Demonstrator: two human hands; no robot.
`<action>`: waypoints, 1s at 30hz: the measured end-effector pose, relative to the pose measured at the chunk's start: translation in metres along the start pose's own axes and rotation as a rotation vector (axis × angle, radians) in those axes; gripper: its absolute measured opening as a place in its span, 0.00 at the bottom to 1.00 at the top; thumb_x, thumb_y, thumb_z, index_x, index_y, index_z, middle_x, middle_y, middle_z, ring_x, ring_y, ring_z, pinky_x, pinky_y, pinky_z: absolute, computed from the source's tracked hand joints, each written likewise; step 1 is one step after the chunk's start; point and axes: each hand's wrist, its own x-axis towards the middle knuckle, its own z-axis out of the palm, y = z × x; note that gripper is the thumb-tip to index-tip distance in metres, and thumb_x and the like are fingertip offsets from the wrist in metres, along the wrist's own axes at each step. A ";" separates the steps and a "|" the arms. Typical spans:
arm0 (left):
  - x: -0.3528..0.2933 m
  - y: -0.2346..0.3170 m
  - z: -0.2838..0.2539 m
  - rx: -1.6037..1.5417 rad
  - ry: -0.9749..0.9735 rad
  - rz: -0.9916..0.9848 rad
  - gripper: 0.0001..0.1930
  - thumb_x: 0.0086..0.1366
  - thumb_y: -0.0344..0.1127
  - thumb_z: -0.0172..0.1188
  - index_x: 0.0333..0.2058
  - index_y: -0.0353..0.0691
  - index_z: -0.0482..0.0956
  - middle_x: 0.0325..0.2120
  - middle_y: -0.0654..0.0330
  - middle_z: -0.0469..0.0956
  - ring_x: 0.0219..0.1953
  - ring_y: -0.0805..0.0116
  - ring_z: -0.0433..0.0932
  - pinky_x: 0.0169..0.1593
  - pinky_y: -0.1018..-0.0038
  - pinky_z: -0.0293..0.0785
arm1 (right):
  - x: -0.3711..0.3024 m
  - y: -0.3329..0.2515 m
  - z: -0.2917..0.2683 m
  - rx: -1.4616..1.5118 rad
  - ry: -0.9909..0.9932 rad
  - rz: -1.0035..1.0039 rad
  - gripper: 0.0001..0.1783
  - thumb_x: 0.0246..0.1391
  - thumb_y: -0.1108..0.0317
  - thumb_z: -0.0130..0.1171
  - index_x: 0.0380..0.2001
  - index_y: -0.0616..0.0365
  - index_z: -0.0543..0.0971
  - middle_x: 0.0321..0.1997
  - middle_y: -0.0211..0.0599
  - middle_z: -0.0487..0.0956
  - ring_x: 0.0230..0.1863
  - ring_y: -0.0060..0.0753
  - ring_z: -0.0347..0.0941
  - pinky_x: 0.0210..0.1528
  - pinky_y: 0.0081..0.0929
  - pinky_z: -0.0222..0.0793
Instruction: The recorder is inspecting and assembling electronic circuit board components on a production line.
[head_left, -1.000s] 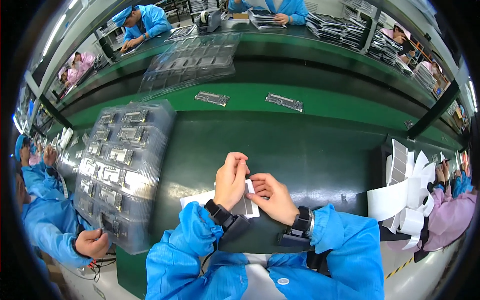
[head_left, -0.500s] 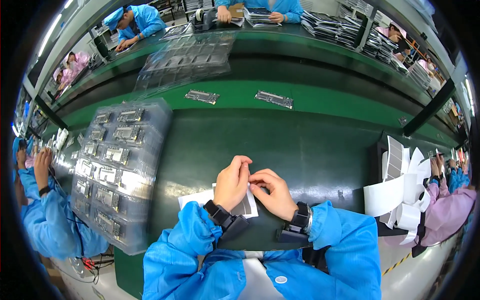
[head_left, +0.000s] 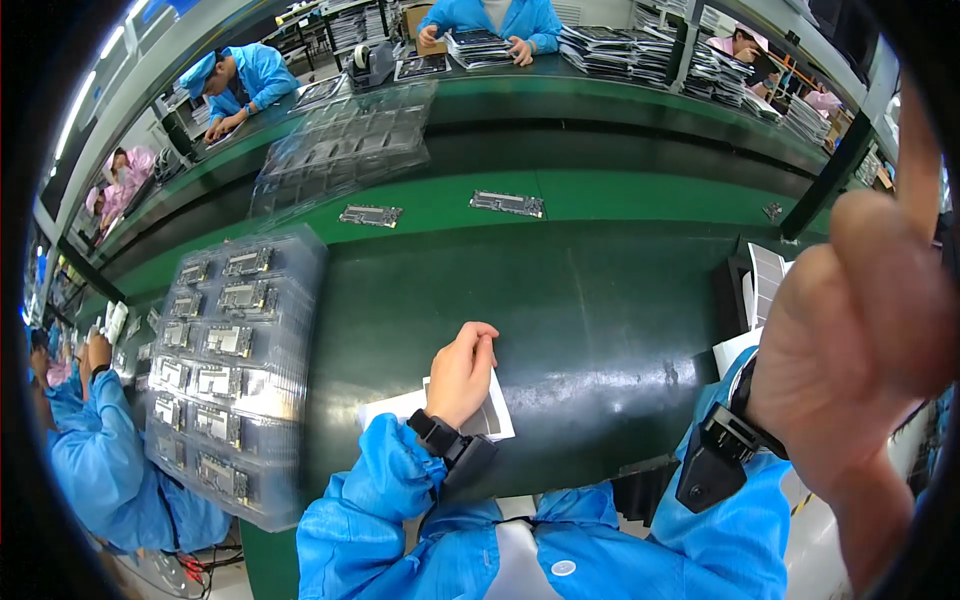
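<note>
My left hand (head_left: 460, 378) is low over the dark green table, its fingers bent and pressed together on a white label sheet (head_left: 497, 418) with grey patches. The sheet sticks out on both sides of the hand; its middle is hidden beneath the palm. Large and blurred at the right edge, my right hand (head_left: 845, 330) is raised close to the camera, away from the sheet. Its fingers are smeared and partly cut off, so whether it holds anything does not show. Black straps with dark boxes sit on both wrists.
Stacked clear trays (head_left: 240, 360) of circuit boards stand at left. Farther back lie two bare boards (head_left: 507, 203) (head_left: 370, 215) and empty clear trays (head_left: 340, 145). White label strips (head_left: 765, 285) are partly hidden behind my right hand. Co-workers sit left and across; a post (head_left: 830, 175) rises at right.
My right hand has left the left hand's fingertips and swung up and right, near the camera. The left hand stays at the sheet. The view has shifted a little.
</note>
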 end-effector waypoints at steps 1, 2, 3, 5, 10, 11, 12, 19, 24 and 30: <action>0.002 -0.007 0.004 0.068 -0.019 0.019 0.07 0.66 0.32 0.47 0.39 0.39 0.72 0.18 0.59 0.75 0.23 0.64 0.77 0.29 0.70 0.69 | 0.003 -0.005 0.000 -0.010 0.001 -0.005 0.74 0.25 0.57 0.77 0.68 0.36 0.33 0.70 0.63 0.37 0.44 0.44 0.75 0.33 0.21 0.73; 0.002 -0.003 0.006 0.025 -0.020 0.007 0.07 0.66 0.32 0.47 0.38 0.39 0.72 0.18 0.58 0.75 0.23 0.63 0.77 0.29 0.70 0.69 | 0.006 -0.009 0.000 -0.020 0.001 -0.009 0.73 0.25 0.57 0.77 0.67 0.36 0.33 0.70 0.62 0.37 0.44 0.44 0.74 0.34 0.21 0.72; 0.000 -0.003 0.004 -0.009 -0.010 -0.015 0.07 0.66 0.32 0.47 0.38 0.39 0.73 0.18 0.58 0.76 0.23 0.63 0.77 0.29 0.70 0.69 | 0.006 -0.009 0.002 -0.013 0.000 -0.015 0.73 0.25 0.57 0.76 0.67 0.37 0.33 0.70 0.62 0.37 0.44 0.44 0.74 0.34 0.22 0.72; 0.000 -0.007 -0.001 0.009 -0.002 -0.018 0.07 0.66 0.32 0.47 0.38 0.39 0.73 0.18 0.58 0.76 0.22 0.63 0.77 0.29 0.70 0.69 | 0.006 -0.009 0.006 -0.001 -0.004 -0.028 0.72 0.26 0.57 0.76 0.67 0.37 0.34 0.70 0.62 0.37 0.44 0.44 0.74 0.34 0.22 0.71; 0.002 -0.007 0.002 0.007 -0.012 -0.011 0.07 0.66 0.32 0.47 0.38 0.39 0.73 0.17 0.58 0.75 0.22 0.62 0.77 0.28 0.69 0.70 | 0.022 -0.016 0.000 -0.030 -0.039 -0.092 0.70 0.26 0.58 0.75 0.66 0.38 0.35 0.70 0.61 0.38 0.45 0.44 0.72 0.36 0.23 0.70; 0.003 -0.007 0.001 0.001 -0.021 -0.012 0.07 0.66 0.32 0.47 0.38 0.39 0.73 0.17 0.58 0.75 0.23 0.62 0.77 0.28 0.69 0.70 | 0.026 -0.016 -0.002 -0.041 -0.050 -0.115 0.69 0.27 0.58 0.75 0.66 0.38 0.36 0.70 0.61 0.38 0.46 0.43 0.72 0.36 0.23 0.70; 0.001 -0.008 0.003 -0.004 -0.018 -0.013 0.07 0.66 0.32 0.47 0.38 0.40 0.73 0.17 0.58 0.75 0.22 0.62 0.77 0.28 0.69 0.70 | 0.030 -0.017 -0.004 -0.053 -0.061 -0.139 0.69 0.27 0.58 0.75 0.66 0.38 0.36 0.70 0.61 0.38 0.46 0.43 0.72 0.37 0.23 0.69; -0.005 -0.007 -0.001 0.021 -0.017 -0.017 0.06 0.65 0.32 0.48 0.37 0.40 0.73 0.18 0.58 0.77 0.23 0.61 0.78 0.28 0.68 0.71 | 0.062 -0.033 -0.009 -0.141 -0.139 -0.313 0.66 0.28 0.59 0.73 0.65 0.40 0.38 0.70 0.60 0.39 0.47 0.43 0.70 0.39 0.24 0.67; -0.010 -0.007 0.000 0.035 -0.026 -0.025 0.07 0.65 0.33 0.48 0.37 0.40 0.74 0.18 0.59 0.77 0.23 0.62 0.79 0.28 0.68 0.71 | 0.078 -0.044 -0.011 -0.175 -0.168 -0.422 0.63 0.29 0.59 0.72 0.64 0.41 0.40 0.70 0.59 0.40 0.48 0.43 0.69 0.40 0.24 0.66; -0.003 -0.003 -0.002 0.027 -0.008 0.014 0.06 0.64 0.31 0.49 0.37 0.39 0.74 0.18 0.59 0.77 0.21 0.65 0.77 0.26 0.71 0.70 | 0.068 -0.052 -0.006 -0.151 -0.112 -0.378 0.60 0.30 0.60 0.71 0.63 0.42 0.42 0.70 0.58 0.41 0.50 0.43 0.67 0.42 0.25 0.64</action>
